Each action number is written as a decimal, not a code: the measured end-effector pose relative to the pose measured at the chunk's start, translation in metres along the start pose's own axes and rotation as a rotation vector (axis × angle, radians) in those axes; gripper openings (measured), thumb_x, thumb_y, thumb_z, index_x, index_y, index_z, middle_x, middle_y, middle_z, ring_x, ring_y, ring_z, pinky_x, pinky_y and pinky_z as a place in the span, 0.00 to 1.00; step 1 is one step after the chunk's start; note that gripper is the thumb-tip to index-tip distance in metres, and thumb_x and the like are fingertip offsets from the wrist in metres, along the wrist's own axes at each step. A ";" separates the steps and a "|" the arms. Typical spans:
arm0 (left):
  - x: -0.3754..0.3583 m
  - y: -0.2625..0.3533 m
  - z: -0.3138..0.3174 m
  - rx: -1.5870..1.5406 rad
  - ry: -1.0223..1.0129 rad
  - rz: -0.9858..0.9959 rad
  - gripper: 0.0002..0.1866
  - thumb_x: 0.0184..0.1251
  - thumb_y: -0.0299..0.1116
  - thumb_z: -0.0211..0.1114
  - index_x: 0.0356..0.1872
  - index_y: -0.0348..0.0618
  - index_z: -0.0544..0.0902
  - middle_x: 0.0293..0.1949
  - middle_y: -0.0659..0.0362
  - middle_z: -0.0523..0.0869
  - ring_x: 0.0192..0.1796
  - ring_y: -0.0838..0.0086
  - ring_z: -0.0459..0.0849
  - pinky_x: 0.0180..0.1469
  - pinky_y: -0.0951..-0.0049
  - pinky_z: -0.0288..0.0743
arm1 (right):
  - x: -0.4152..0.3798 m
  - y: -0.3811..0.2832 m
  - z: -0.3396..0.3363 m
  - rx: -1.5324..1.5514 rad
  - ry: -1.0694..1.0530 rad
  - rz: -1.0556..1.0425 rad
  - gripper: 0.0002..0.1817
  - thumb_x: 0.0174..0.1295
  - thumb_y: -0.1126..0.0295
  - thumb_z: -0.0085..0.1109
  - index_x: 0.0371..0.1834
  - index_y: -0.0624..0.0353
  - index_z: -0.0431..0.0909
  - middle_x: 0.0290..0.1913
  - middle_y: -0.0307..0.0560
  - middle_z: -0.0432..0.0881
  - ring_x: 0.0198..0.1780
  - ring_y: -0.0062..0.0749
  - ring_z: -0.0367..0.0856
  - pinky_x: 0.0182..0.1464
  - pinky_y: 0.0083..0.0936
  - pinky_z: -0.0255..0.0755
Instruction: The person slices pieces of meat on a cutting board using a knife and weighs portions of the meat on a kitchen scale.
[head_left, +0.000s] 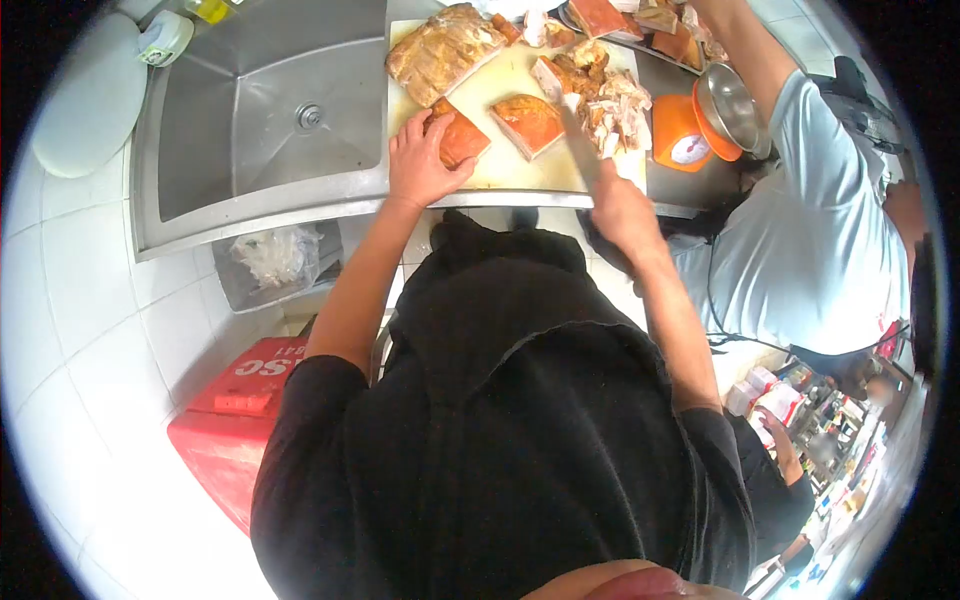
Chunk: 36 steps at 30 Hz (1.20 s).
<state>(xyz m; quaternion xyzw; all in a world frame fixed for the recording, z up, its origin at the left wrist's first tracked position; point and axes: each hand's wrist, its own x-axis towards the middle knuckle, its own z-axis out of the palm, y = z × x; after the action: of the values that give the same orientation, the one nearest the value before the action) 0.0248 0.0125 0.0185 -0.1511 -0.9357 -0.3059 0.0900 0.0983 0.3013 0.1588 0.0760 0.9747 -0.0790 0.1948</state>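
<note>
My left hand [418, 168] grips a reddish-brown piece of roast pork [462, 140] on the cream cutting board [505, 180], its fingers over the meat's left side. In my right hand [622, 208] is a knife [580, 145], its blade pointing up and left beside another piece of roast pork [528, 123]. Behind my left hand lies a large browned slab of roast pork [443, 52]. Pale scraps and trimmings [613, 112] are heaped to the right of the blade, partly touching it in view.
A steel sink [270, 120] adjoins the board on the left. To the right stand an orange scale [683, 130] and its steel bowl [733, 105]. A co-worker in a light blue shirt [810, 220] reaches over a tray of meat [680, 45]. A red box [235, 400] sits low left.
</note>
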 end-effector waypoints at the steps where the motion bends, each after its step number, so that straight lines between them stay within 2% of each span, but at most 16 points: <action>1: -0.002 0.000 -0.002 0.000 -0.008 -0.001 0.40 0.49 0.53 0.78 0.66 0.53 0.80 0.68 0.49 0.73 0.71 0.51 0.70 0.70 0.50 0.65 | 0.004 0.014 0.002 -0.025 0.008 0.012 0.15 0.66 0.75 0.52 0.54 0.65 0.70 0.39 0.70 0.87 0.47 0.65 0.88 0.50 0.58 0.79; 6: -0.009 0.010 -0.010 -0.012 0.031 -0.021 0.39 0.51 0.52 0.78 0.67 0.51 0.79 0.68 0.47 0.73 0.72 0.49 0.68 0.71 0.48 0.64 | -0.004 0.033 0.015 -0.114 -0.101 -0.094 0.15 0.64 0.77 0.51 0.55 0.65 0.70 0.39 0.69 0.88 0.45 0.67 0.88 0.49 0.58 0.80; 7: -0.012 0.012 -0.012 -0.031 0.066 0.000 0.37 0.53 0.49 0.77 0.66 0.48 0.80 0.68 0.46 0.73 0.72 0.48 0.69 0.71 0.47 0.64 | -0.010 0.036 0.014 -0.119 -0.134 -0.108 0.15 0.65 0.76 0.51 0.55 0.64 0.71 0.39 0.69 0.88 0.46 0.66 0.88 0.50 0.58 0.79; 10: -0.018 0.024 -0.016 -0.059 0.129 0.015 0.36 0.55 0.47 0.77 0.65 0.44 0.80 0.65 0.45 0.75 0.70 0.47 0.71 0.70 0.47 0.65 | -0.034 0.050 0.008 0.021 -0.193 -0.186 0.14 0.72 0.67 0.55 0.53 0.65 0.69 0.38 0.73 0.85 0.46 0.71 0.85 0.50 0.61 0.76; 16: 0.005 0.075 -0.009 0.003 0.054 0.211 0.33 0.58 0.45 0.76 0.63 0.41 0.80 0.59 0.45 0.80 0.64 0.47 0.76 0.66 0.48 0.69 | -0.018 0.086 0.034 0.183 -0.168 -0.140 0.14 0.72 0.67 0.54 0.54 0.65 0.70 0.41 0.75 0.85 0.49 0.71 0.84 0.53 0.61 0.74; 19: 0.026 0.101 0.008 0.003 -0.149 0.115 0.34 0.59 0.46 0.75 0.64 0.41 0.79 0.58 0.43 0.81 0.64 0.48 0.76 0.65 0.48 0.71 | -0.012 0.090 0.035 0.241 -0.127 -0.120 0.14 0.71 0.68 0.56 0.52 0.66 0.71 0.40 0.72 0.86 0.49 0.69 0.85 0.53 0.60 0.75; 22: 0.041 0.120 0.026 0.054 -0.153 0.087 0.32 0.60 0.46 0.75 0.62 0.38 0.79 0.55 0.40 0.82 0.59 0.44 0.80 0.63 0.48 0.74 | -0.011 0.099 0.034 0.311 -0.109 -0.122 0.13 0.71 0.68 0.56 0.51 0.66 0.71 0.41 0.74 0.85 0.49 0.71 0.84 0.53 0.61 0.75; 25: 0.052 0.119 0.046 0.103 -0.158 0.048 0.36 0.60 0.49 0.74 0.67 0.40 0.77 0.60 0.39 0.79 0.62 0.42 0.78 0.65 0.47 0.74 | -0.016 0.110 0.040 0.356 -0.098 -0.114 0.13 0.71 0.68 0.56 0.50 0.66 0.71 0.41 0.74 0.85 0.49 0.71 0.84 0.53 0.61 0.75; 28: 0.056 0.116 0.064 0.154 -0.170 -0.029 0.37 0.59 0.49 0.74 0.67 0.39 0.76 0.65 0.37 0.75 0.64 0.38 0.77 0.66 0.46 0.74 | -0.018 0.124 0.047 0.400 -0.065 -0.164 0.13 0.71 0.68 0.56 0.51 0.66 0.71 0.41 0.73 0.85 0.49 0.71 0.84 0.52 0.61 0.75; 30: 0.055 0.121 0.071 0.132 -0.207 -0.121 0.39 0.58 0.50 0.74 0.67 0.39 0.75 0.67 0.35 0.71 0.65 0.36 0.76 0.66 0.45 0.75 | -0.019 0.131 0.054 0.422 -0.015 -0.225 0.13 0.71 0.68 0.56 0.51 0.66 0.71 0.41 0.71 0.86 0.49 0.70 0.84 0.51 0.61 0.75; 36: 0.072 0.144 0.065 0.136 -0.332 -0.371 0.49 0.53 0.52 0.75 0.75 0.40 0.67 0.69 0.32 0.68 0.64 0.36 0.79 0.67 0.48 0.76 | -0.021 0.135 0.048 0.482 -0.103 -0.167 0.15 0.72 0.68 0.57 0.56 0.65 0.71 0.45 0.72 0.84 0.51 0.71 0.81 0.52 0.59 0.73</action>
<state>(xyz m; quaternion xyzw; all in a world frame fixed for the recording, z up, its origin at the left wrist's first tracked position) 0.0010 0.1782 0.0639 -0.0183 -0.9678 -0.2245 -0.1124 0.1592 0.4221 0.1060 0.0352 0.9193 -0.3288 0.2134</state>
